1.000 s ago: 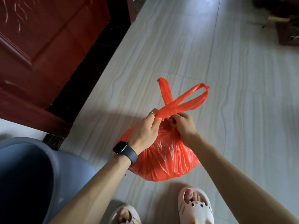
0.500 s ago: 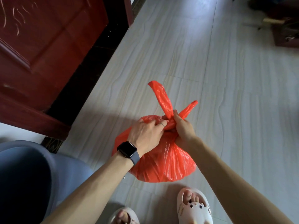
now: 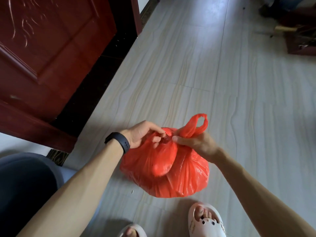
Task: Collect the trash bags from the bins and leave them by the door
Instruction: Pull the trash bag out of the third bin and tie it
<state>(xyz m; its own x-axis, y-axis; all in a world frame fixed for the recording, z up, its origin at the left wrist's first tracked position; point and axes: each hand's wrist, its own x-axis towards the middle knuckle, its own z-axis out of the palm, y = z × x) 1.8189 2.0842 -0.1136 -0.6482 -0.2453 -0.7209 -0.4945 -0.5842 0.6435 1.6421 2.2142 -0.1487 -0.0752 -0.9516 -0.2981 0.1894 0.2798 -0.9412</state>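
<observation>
Pinching red bag: left hand, right hand.

No readable text or labels anywhere.

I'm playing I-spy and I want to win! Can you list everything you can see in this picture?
trash bag: one, orange-red, on the floor in the middle, top gathered
door: one, dark red wood, upper left
bin: one, blue-grey, bottom left corner, only partly seen
floor: pale grey tiles, all around the bag
furniture: dark brown, top right corner, too blurred to tell what it is
slippers: two, pale pink, bottom edge, on the person's feet
watch band: one, black, on the left wrist
left hand: one, pinches the bag's gathered top
right hand: one, grips the bag's handle loop
</observation>
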